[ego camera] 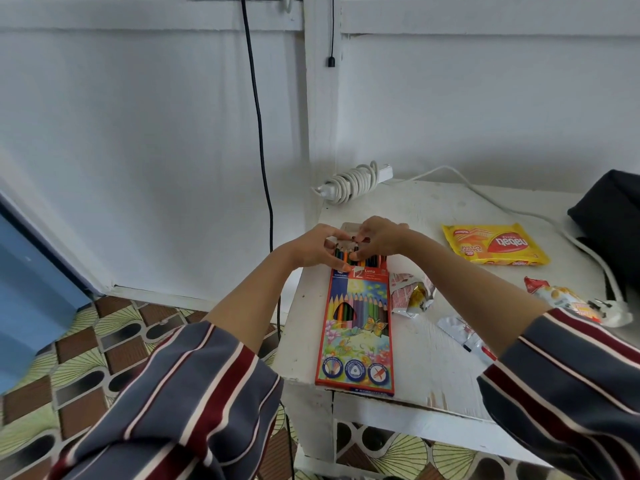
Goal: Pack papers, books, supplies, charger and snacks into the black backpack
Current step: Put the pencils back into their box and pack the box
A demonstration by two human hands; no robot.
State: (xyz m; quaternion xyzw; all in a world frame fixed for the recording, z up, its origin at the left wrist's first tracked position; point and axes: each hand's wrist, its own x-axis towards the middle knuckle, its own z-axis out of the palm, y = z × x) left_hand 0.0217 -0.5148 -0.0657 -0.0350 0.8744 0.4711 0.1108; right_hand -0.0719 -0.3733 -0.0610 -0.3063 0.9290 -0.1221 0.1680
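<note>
A box of coloured pencils (356, 327) lies flat on the white table (433, 368), its far end open with pencil ends showing. My left hand (313, 249) and my right hand (379, 239) both pinch the flap and pencils at that open end. A yellow wafer pack (495, 244) lies to the right. Small snack packets (412, 294) and another snack packet (571, 301) lie near my right forearm. The black backpack (613, 220) sits at the table's right edge, only partly in view.
A white power strip with coiled cable (353, 183) rests at the table's far corner, its cord (554, 223) running right across the table. A black cable (259, 133) hangs down the wall. Patterned floor lies to the left.
</note>
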